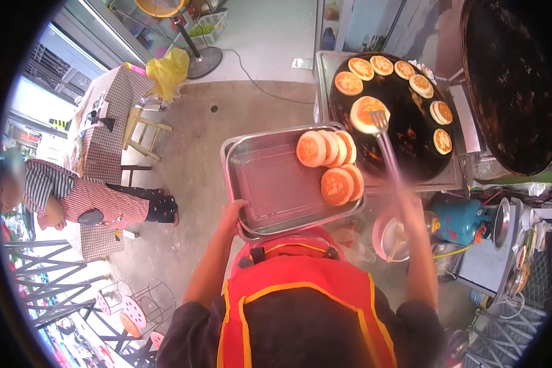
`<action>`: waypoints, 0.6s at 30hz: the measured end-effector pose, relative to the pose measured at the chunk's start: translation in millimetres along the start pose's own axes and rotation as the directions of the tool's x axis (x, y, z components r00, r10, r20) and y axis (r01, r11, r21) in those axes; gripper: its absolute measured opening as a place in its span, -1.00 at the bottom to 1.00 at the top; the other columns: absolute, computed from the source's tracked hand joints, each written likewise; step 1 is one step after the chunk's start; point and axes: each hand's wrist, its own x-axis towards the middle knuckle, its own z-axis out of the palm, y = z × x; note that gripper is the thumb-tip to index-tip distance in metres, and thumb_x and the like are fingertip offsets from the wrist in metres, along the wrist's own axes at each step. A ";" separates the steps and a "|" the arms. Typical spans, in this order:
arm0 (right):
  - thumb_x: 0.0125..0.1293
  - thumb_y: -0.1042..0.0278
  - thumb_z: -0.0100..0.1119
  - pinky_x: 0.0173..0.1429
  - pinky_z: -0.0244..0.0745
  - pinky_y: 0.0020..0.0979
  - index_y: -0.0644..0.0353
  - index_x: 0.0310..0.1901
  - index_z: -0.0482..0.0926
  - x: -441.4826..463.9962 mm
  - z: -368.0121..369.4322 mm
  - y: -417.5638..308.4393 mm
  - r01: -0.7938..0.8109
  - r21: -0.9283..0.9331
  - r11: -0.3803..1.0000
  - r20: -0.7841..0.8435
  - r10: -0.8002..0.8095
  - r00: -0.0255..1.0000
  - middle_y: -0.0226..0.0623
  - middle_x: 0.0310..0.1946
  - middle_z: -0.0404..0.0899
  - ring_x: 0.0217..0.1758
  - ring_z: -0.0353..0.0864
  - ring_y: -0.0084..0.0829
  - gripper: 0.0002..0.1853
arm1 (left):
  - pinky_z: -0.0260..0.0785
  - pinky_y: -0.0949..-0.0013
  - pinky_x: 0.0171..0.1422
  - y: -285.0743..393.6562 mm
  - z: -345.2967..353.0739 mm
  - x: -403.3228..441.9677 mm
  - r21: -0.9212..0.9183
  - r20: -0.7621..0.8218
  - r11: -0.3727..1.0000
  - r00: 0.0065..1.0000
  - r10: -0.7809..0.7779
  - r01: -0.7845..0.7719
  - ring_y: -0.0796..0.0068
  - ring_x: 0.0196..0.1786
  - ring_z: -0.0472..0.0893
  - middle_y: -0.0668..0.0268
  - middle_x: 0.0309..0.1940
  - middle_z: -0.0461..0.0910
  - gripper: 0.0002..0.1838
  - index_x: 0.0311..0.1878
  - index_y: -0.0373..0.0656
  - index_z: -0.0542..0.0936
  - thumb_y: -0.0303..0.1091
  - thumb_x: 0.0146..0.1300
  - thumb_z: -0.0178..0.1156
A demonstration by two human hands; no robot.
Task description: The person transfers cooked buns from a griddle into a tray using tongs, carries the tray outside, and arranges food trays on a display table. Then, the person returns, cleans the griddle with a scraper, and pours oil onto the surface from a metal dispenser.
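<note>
My left hand point(232, 216) is closed on the near left corner of a rectangular metal tray point(242, 144) with a mesh bottom. Several round browned breads point(311, 149) lean in two rows at the tray's right side. My right hand point(408, 201), blurred, grips the handle of a slotted metal spatula point(386, 147). The spatula's head rests over a larger round bread point(360, 119) on the black griddle point(405, 147). More round breads point(381, 65) lie in an arc along the griddle's far and right edges.
A raised black lid point(512, 80) stands right of the griddle. Below it are a teal gas cylinder point(457, 218) and a pink-rimmed bowl point(383, 242). At left, a person in a striped apron point(113, 202) stands by a checked-cloth table point(113, 122). A cable point(251, 76) crosses the floor.
</note>
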 end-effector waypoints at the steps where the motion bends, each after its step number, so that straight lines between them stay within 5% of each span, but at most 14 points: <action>1: 0.20 0.20 0.06 -0.72 0.01 -0.67 0.17 -0.32 0.52 -16.7 -5.2 1.4 0.003 -0.072 0.997 0.038 0.000 0.999 -0.58 -0.65 0.33 -0.74 0.19 -0.76 -0.79 | 0.47 0.29 -0.40 4.3 5.9 -6.8 -0.004 -0.001 1.000 1.000 0.002 -0.002 0.31 -0.46 0.54 0.12 -0.45 0.51 -0.71 -0.28 -0.45 0.46 -0.39 -0.03 0.07; 7: 0.16 0.22 0.09 -0.54 0.20 -0.61 0.23 -0.21 0.53 -92.8 6.9 -4.7 0.009 -0.554 0.833 0.116 0.066 0.991 -0.56 -0.62 0.36 -0.60 0.32 -0.70 -0.74 | 0.47 0.28 -0.37 7.5 7.8 -14.3 -0.001 0.004 0.999 0.999 -0.035 0.035 0.31 -0.44 0.54 0.13 -0.44 0.51 -0.72 -0.28 -0.45 0.45 -0.40 -0.02 0.06; 10: 0.13 0.24 0.10 -0.38 0.34 -0.49 0.26 -0.17 0.51 -98.0 1.2 24.7 0.183 -0.612 0.770 0.199 -0.074 0.977 -0.42 -0.56 0.47 -0.47 0.44 -0.58 -0.70 | 0.47 0.28 -0.37 13.1 7.7 -13.0 0.051 -0.037 0.999 0.999 0.000 0.002 0.31 -0.46 0.54 0.13 -0.47 0.51 -0.73 -0.30 -0.46 0.46 -0.41 -0.02 0.07; 16: 0.11 0.24 0.11 -0.24 0.38 -0.36 0.26 -0.14 0.49 -106.8 3.0 -13.0 0.182 -0.777 0.602 0.183 -0.060 0.981 -0.16 -0.45 0.54 -0.39 0.51 -0.45 -0.68 | 0.46 0.24 -0.43 6.9 3.9 -9.0 0.032 -0.025 0.998 0.999 0.048 -0.047 0.27 -0.48 0.55 0.08 -0.49 0.51 -0.71 -0.32 -0.53 0.46 -0.43 -0.04 0.08; 18: 0.14 0.22 0.09 -0.30 0.37 -0.41 0.26 -0.15 0.49 -101.3 -16.2 -33.5 0.205 -0.697 0.687 0.199 -0.089 0.976 -0.23 -0.50 0.53 -0.45 0.49 -0.48 -0.68 | 0.47 0.23 -0.42 8.0 5.5 -12.1 0.056 -0.016 0.997 0.998 0.053 -0.052 0.26 -0.47 0.55 0.07 -0.48 0.51 -0.71 -0.31 -0.53 0.45 -0.44 -0.04 0.08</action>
